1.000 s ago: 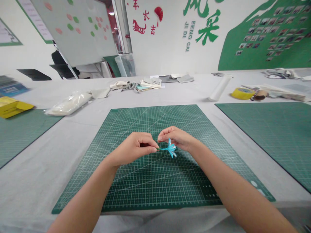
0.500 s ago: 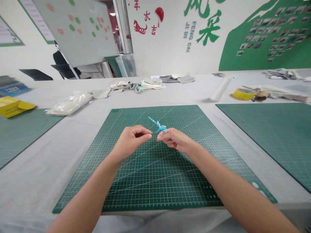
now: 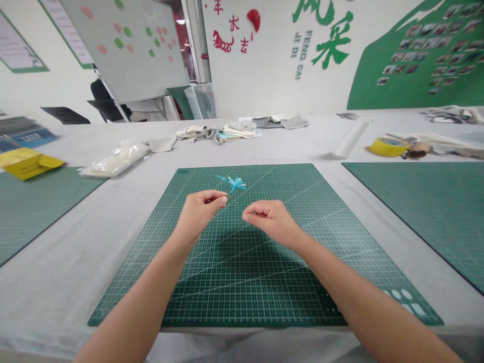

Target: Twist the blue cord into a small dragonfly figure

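My left hand [image 3: 202,214] pinches the thin stem of a small light-blue craft flower [image 3: 236,184] between thumb and forefinger. Its narrow loops fan upward and to the right, some with whitish parts, and one strand sticks out to the left. A short way right of the flower, my right hand [image 3: 270,219] is closed, thumb against forefinger, not touching the flower. Anything in that pinch is too small or hidden to make out. Both hands hover above a green cutting mat [image 3: 227,297] with a white grid.
More green mats lie at the left [image 3: 45,212] and right [image 3: 423,212]. Around them are a yellow packet [image 3: 28,164], a clear plastic bag [image 3: 117,159], folded cloth pieces [image 3: 238,128], a white roll [image 3: 351,138] and a yellow tape roll [image 3: 388,146].
The flower has left my right hand's fingers and moved slightly up and left in my left hand. My hands are farther apart, and the flower now points up and right.
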Tool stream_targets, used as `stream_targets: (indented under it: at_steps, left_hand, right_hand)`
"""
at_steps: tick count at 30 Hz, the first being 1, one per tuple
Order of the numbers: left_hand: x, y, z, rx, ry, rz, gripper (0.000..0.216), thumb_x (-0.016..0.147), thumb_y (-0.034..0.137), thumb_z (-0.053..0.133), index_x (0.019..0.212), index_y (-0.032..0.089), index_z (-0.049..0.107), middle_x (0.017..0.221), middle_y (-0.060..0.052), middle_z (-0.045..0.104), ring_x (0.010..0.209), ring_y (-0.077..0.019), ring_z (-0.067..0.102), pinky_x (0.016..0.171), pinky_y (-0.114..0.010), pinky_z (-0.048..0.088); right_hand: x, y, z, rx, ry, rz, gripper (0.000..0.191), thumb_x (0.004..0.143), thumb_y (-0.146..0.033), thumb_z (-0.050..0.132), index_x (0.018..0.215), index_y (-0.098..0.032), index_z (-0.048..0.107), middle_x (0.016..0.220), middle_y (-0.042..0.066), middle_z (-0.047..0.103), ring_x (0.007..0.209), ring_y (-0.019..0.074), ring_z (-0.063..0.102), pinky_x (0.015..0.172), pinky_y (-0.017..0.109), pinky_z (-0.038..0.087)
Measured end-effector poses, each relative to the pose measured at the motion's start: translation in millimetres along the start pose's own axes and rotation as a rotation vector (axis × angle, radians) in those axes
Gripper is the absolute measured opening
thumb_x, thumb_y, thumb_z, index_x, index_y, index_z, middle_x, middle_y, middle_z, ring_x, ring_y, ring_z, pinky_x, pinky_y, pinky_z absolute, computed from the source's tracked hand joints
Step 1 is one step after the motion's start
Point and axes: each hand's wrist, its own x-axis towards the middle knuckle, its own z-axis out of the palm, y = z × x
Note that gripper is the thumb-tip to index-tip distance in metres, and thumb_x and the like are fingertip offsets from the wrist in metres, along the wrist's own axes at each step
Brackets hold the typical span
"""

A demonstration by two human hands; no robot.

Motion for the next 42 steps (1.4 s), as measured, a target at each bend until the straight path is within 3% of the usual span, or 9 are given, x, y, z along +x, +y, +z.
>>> stream_targets:
  at_steps: [5, 14, 19, 25, 31, 42]
  left_hand:
    - [0, 0, 1, 0.06, -0.008, 0.017, 0.024, 0.072, 0.029, 0.068, 0.089, 0.012, 0.072, 0.059, 0.001, 0.058, 0.047, -0.0061, 0.037, 0.045, -0.021, 0.028]
    - [0, -2, 0, 0.166, -0.027, 0.073, 0.018, 0.074, 0.028, 0.067, 0.086, 0.016, 0.074, 0.069, -0.003, 0.068, 0.058, -0.0118, 0.053, 0.053, -0.025, 0.04]
    - [0, -5, 2, 0.26, -0.056, 0.149, 0.018, 0.076, 0.027, 0.064, 0.087, 0.017, 0.074, 0.079, -0.004, 0.072, 0.073, -0.0175, 0.062, 0.067, -0.03, 0.048]
    - [-6, -9, 9, 0.496, -0.214, 0.279, 0.016, 0.08, 0.023, 0.059, 0.083, 0.021, 0.075, 0.081, -0.003, 0.071, 0.076, -0.0177, 0.062, 0.072, -0.032, 0.046]
    - [-10, -7, 10, 0.517, -0.394, 0.283, 0.017, 0.079, 0.02, 0.058, 0.083, 0.021, 0.074, 0.076, -0.001, 0.069, 0.072, -0.0154, 0.061, 0.069, -0.029, 0.045]
    - [-16, 4, 9, 0.617, -0.564, 0.366, 0.02, 0.081, 0.016, 0.056, 0.078, 0.022, 0.074, 0.072, 0.002, 0.065, 0.068, -0.0121, 0.058, 0.064, -0.025, 0.041]
  right_hand:
    - [-3, -7, -2, -0.078, 0.016, -0.129, 0.016, 0.086, -0.02, 0.056, 0.075, -0.019, 0.068, 0.072, -0.001, 0.067, 0.067, 0.0106, 0.058, 0.066, 0.024, 0.041]
    - [-5, -9, -7, -0.06, 0.074, -0.146, 0.017, 0.086, -0.024, 0.057, 0.076, -0.019, 0.069, 0.071, -0.001, 0.066, 0.064, 0.0103, 0.057, 0.062, 0.023, 0.041]
    - [-6, -13, -6, -0.068, 0.055, -0.161, 0.017, 0.087, -0.024, 0.056, 0.076, -0.019, 0.069, 0.068, -0.001, 0.065, 0.063, 0.0098, 0.056, 0.061, 0.023, 0.04]
    - [-6, -11, -6, -0.215, 0.144, -0.275, 0.018, 0.089, -0.021, 0.053, 0.081, -0.02, 0.069, 0.068, -0.001, 0.064, 0.064, 0.0099, 0.055, 0.063, 0.022, 0.04]
    - [-6, -3, -8, -0.411, 0.216, -0.305, 0.026, 0.094, -0.027, 0.047, 0.086, -0.021, 0.071, 0.071, 0.001, 0.065, 0.066, 0.0117, 0.055, 0.064, 0.023, 0.039]
    - [1, 5, -12, -0.428, 0.113, -0.19, 0.023, 0.091, -0.026, 0.052, 0.081, -0.021, 0.071, 0.07, 0.0, 0.065, 0.069, 0.0115, 0.056, 0.065, 0.023, 0.037]
